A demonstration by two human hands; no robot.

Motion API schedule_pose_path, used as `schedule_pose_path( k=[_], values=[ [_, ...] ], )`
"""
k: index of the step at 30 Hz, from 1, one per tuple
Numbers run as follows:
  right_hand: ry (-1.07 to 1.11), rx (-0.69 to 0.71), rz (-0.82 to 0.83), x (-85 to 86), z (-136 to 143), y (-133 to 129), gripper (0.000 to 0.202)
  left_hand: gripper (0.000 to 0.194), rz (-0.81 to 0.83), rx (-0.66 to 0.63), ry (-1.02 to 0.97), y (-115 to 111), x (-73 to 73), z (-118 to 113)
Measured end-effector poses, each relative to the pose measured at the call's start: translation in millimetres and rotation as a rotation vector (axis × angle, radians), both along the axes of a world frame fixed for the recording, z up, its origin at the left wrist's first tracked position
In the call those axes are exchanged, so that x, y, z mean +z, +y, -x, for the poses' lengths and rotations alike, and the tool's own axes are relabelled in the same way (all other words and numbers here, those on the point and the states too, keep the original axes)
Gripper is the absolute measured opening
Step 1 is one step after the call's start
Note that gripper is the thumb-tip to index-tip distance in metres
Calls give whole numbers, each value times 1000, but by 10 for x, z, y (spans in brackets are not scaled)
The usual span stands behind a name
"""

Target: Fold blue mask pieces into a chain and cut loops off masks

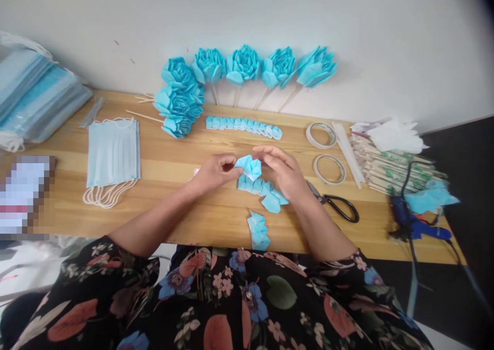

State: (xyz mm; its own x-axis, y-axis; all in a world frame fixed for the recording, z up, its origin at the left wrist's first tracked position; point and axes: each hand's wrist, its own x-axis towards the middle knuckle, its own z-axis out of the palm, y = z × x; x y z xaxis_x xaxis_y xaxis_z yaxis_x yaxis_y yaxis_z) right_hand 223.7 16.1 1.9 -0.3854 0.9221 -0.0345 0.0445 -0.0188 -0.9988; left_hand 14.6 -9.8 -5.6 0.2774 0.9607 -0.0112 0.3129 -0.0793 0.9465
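Between thumb and fingers, my left hand [216,172] pinches a small folded blue petal piece [248,167] above the table. My right hand [283,171] is just to the right of it, fingers stretched and apart, with nothing visible in them. Beneath the hands lies a row of folded blue petals [257,186], partly hidden by the held piece and my right hand. A single wider petal [273,202] rests at the row's right end. Nearer my body is another small overlapping stack of petals [258,231]. Farther back, a longer petal row [244,125] lies across the wood.
Finished blue flowers on sticks [244,66] lean against the wall, with more heaped at left [179,100]. Face masks [113,154] lie left. On the right are tape rolls [329,169], black-handled scissors [341,206], a blue glue gun [424,229] and wrapped sticks [380,164].
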Motion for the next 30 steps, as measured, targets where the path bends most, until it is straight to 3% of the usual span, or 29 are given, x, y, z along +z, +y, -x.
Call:
schedule_pose_path(
  k=[13, 18, 21, 24, 27, 30],
  values=[
    [-12, -6, -42, -22, 90, -27, 32, 31, 7, -46, -23, -6, -4, -14],
    [-67, -73, -106, 130, -98, 11, 30, 25, -61, -53, 7, 20, 20, 25],
    [-115, -186, -186, 300, -426, 169, 28, 26, -148, -28, 56, 16, 44, 52],
    [-125, -271, -131, 366, -763, 418, 32, 25, -243, -26, 134, -19, 116, 46],
    [-80, -289, 30, 272, -939, 685, 41, 23, -416, -125, 249, -4, 257, -2],
    [-46, -282, 137, 118, -956, 902, 46, 26, -590, -258, 463, 172, 387, -112]
  ],
)
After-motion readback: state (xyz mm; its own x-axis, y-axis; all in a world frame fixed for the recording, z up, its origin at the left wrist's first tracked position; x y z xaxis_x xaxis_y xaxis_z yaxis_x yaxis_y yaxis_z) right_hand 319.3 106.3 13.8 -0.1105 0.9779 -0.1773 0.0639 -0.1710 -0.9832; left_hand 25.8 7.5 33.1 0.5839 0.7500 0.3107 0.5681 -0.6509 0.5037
